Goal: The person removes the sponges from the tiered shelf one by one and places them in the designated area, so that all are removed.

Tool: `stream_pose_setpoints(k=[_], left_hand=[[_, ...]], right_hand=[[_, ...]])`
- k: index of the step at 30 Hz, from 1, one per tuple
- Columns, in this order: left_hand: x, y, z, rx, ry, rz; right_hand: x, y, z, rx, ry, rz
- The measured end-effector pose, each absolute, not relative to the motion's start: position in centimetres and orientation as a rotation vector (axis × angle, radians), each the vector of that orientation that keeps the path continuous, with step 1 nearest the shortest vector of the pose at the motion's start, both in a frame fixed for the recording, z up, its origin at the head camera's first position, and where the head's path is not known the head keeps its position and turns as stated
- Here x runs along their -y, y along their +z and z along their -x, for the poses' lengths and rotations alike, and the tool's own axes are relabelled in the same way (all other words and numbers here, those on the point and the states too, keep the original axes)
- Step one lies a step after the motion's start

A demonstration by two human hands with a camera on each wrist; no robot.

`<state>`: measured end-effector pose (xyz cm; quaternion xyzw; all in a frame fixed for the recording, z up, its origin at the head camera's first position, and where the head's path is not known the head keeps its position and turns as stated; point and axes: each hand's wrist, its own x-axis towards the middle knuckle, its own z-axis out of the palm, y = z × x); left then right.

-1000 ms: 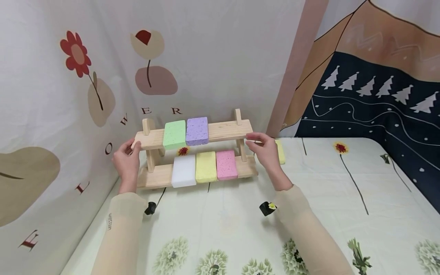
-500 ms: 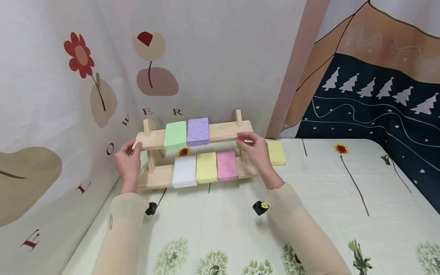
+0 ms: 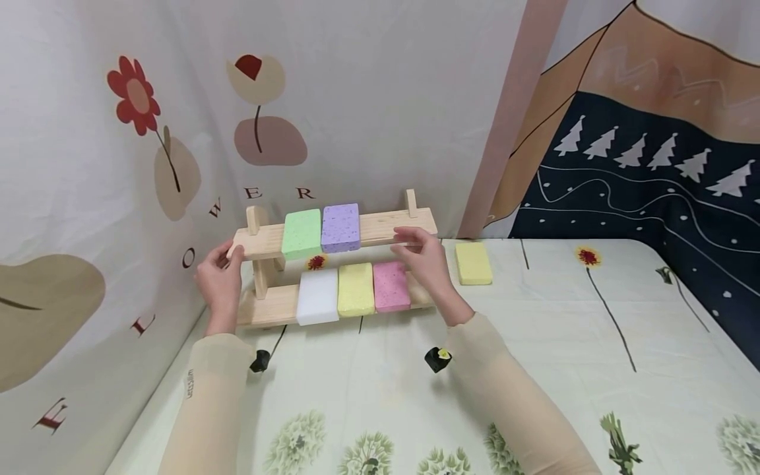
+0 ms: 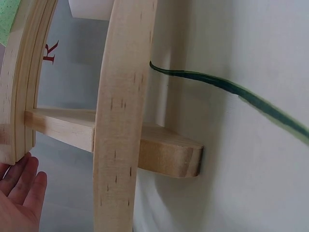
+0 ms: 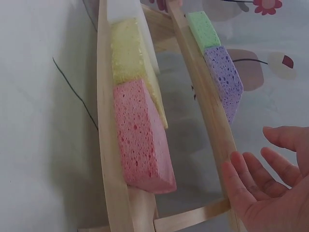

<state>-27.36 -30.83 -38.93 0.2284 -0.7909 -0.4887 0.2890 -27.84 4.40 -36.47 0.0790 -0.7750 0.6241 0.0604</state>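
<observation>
A two-tier wooden rack [image 3: 380,227] stands against the back cloth. On its upper shelf lie a green sponge [image 3: 302,233] and a purple sponge [image 3: 341,227], side by side. A white sponge [image 3: 317,297], a yellow sponge [image 3: 355,289] and a pink sponge [image 3: 390,285] line the lower shelf. My left hand [image 3: 218,282] grips the upper shelf's left end, thumb on top. With loosely bent fingers and nothing held, my right hand [image 5: 270,188] is at the front edge of the upper shelf, right of the purple sponge; in the head view it hides part of the rack's right side.
Another yellow sponge [image 3: 473,264] lies on the flower-print tablecloth [image 3: 564,316], right of the rack. A white printed cloth [image 3: 380,99] hangs behind and to the left. A dark tree-patterned cloth [image 3: 641,178] borders the right side.
My right hand has moved left from the upper shelf's right end along its front edge, uncovering the loose yellow sponge. The left hand and the sponges have stayed in place.
</observation>
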Motion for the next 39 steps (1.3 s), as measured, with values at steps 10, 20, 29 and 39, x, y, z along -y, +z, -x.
stream_pose_setpoints(k=[10, 20, 29, 39], left_hand=[[30.8, -39.1, 27.5, 2.097, -1.275, -0.602], [30.9, -39.2, 27.5, 2.1, -1.274, -0.602], [30.9, -39.1, 27.4, 2.101, -1.299, -0.601], [30.8, -39.1, 27.4, 2.099, -1.291, -0.609]], right_hand=[[-3.2, -36.5, 28.1, 2.339, 1.91, -0.239], [-1.5, -36.4, 28.1, 2.322, 1.929, -0.288], [-0.2, -36.4, 28.2, 2.309, 1.967, -0.295], [0.8, -36.2, 28.4, 2.301, 1.979, -0.291]])
